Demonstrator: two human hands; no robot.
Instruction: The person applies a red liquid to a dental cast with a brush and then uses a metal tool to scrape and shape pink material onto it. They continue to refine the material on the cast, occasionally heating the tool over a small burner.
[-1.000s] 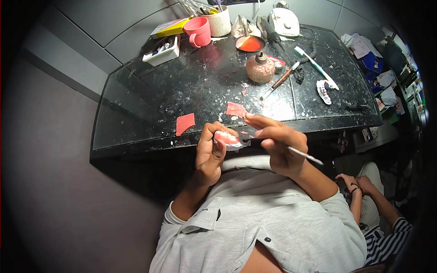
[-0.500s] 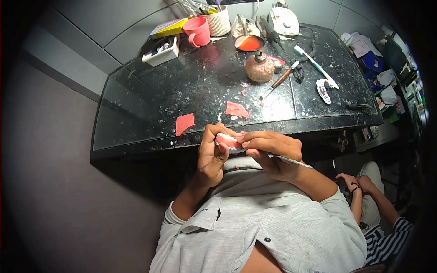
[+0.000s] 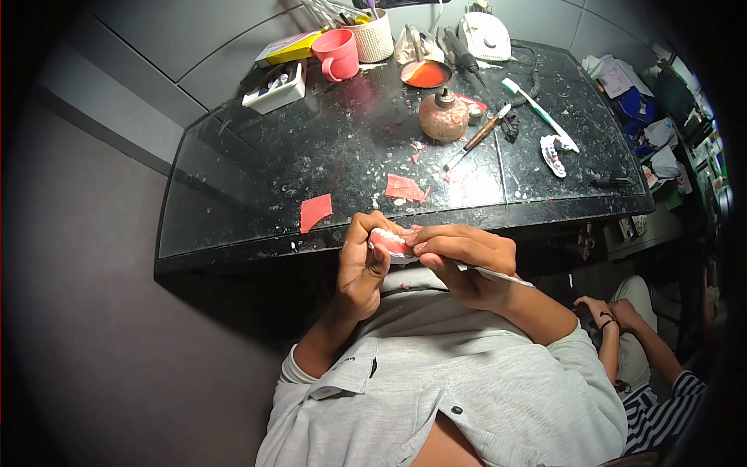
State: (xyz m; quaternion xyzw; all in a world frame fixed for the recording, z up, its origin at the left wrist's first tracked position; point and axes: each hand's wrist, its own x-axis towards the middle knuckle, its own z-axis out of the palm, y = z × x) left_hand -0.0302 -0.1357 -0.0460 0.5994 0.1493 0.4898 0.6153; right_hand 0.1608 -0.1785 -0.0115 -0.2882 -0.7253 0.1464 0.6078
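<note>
My left hand (image 3: 359,263) is closed around a dental model (image 3: 391,243) with pink wax gums and a row of white teeth, held just in front of the bench edge. Its thumb presses the pink front. The fingertips of my right hand (image 3: 473,253) touch the model's right end. A thin silvery tool (image 3: 506,277) is tucked in the same hand, its shaft sticking out toward the wrist; the working end is hidden. Beyond the hands, a pink wax sheet (image 3: 316,213) and a torn wax piece (image 3: 405,187) lie on the bench.
The black bench (image 3: 249,171) is strewn with scraps. On it are a spirit burner (image 3: 443,118), a brown-handled tool (image 3: 486,129), a toothbrush (image 3: 541,113), another dental model (image 3: 553,156), a pink mug (image 3: 337,54) and a dish of red wax (image 3: 426,74). Another person's hands (image 3: 605,313) rest at right.
The model is tilted very slightly differently in my fingers. Both hands keep their places and their grip, and the bench things are unmoved.
</note>
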